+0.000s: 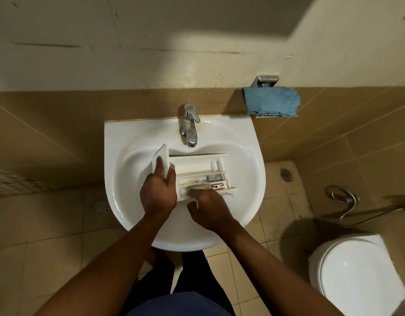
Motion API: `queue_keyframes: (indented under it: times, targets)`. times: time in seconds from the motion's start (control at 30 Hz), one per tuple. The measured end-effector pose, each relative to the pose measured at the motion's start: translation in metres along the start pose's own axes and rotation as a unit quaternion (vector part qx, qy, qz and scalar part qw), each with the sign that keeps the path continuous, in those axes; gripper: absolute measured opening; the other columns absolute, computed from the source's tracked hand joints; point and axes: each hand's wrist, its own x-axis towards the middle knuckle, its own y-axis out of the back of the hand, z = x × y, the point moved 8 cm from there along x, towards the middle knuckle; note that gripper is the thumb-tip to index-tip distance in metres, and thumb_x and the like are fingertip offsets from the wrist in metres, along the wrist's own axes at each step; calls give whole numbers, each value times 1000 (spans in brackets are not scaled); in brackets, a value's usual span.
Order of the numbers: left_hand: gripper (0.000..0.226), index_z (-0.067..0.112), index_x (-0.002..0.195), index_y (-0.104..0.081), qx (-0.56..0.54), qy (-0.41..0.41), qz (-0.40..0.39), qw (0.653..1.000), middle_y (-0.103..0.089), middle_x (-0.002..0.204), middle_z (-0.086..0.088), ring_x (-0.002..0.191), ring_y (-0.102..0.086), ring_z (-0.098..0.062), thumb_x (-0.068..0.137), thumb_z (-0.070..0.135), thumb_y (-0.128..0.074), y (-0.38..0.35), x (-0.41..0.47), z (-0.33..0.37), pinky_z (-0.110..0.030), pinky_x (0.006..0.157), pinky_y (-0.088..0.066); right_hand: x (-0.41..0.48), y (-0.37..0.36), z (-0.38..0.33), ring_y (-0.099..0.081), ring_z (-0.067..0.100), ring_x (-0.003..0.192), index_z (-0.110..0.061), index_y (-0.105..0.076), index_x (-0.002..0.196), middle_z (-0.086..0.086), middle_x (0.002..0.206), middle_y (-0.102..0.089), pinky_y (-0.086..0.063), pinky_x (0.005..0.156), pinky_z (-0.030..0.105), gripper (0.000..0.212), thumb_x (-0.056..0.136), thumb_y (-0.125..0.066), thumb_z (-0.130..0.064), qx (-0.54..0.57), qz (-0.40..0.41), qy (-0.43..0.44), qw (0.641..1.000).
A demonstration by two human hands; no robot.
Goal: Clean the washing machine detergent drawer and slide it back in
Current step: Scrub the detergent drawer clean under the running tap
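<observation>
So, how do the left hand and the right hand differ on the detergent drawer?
The left hand grips the detergent drawer by its front panel; the right hand is at its near edge. The left hand looks sharp, the right hand's fingers blurred. Both are over the sink.

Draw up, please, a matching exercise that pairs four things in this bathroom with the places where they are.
Things
1. detergent drawer
2. blue cloth
3. tap
4. toilet

Places
A. to the right of the sink, lid closed
B. lying in the sink's basin
C. hanging from the metal holder on the wall
D. standing on the sink's back rim

Pairs: 1-B; 2-C; 3-D; 4-A
</observation>
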Motion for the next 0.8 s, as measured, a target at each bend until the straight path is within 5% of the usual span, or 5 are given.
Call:
queue_keyframes:
  times: [0.27, 0.43, 0.5, 0.63, 0.8]
  targets:
    - [72, 26, 154, -46, -3, 1, -2, 1000, -72, 95, -17, 92, -70, -36, 98, 69, -29, 1, 0, 0, -48, 83, -59, 8, -14, -9, -69, 30, 82, -7, -72, 96, 13, 90, -73, -56, 71, 34, 44, 85, -47, -42, -67, -46, -11, 997]
    - [70, 26, 153, -47, -10, 4, 2, 1000, -71, 89, -14, 88, -70, -35, 99, 67, -32, 4, -1, 0, -46, 81, -58, 8, 12, 26, -71, 22, 98, -11, -79, 104, 6, 107, -78, -54, 89, 28, 27, 87, -61, -22, 80, -21, -21, 996]
    - [69, 26, 153, -47, -10, 5, 5, 1000, -71, 88, -15, 86, -70, -35, 99, 67, -33, 5, -2, 0, -46, 81, -59, 13, 29, 41, -72, 17, 84, -11, -80, 92, 5, 92, -79, -56, 79, 29, 21, 90, -61, -20, 162, 14, -77, 984]
    - [69, 26, 153, -48, -16, 4, 1, 1000, -71, 86, -15, 84, -70, -34, 99, 66, -33, 5, -2, 2, -44, 78, -57, 40, 48, 64, -66, 28, 69, 1, -75, 81, 17, 77, -72, -50, 59, 30, 18, 85, -60, -9, 511, 93, -323, 791]
    - [62, 23, 153, -48, -14, 1, -2, 1000, -73, 89, -16, 88, -70, -35, 103, 58, -40, 5, -4, 5, -42, 79, -55, 115, 32, 41, -72, 35, 86, 4, -62, 107, 22, 94, -69, -62, 79, 43, 25, 101, -50, -17, 719, 61, -343, 601]
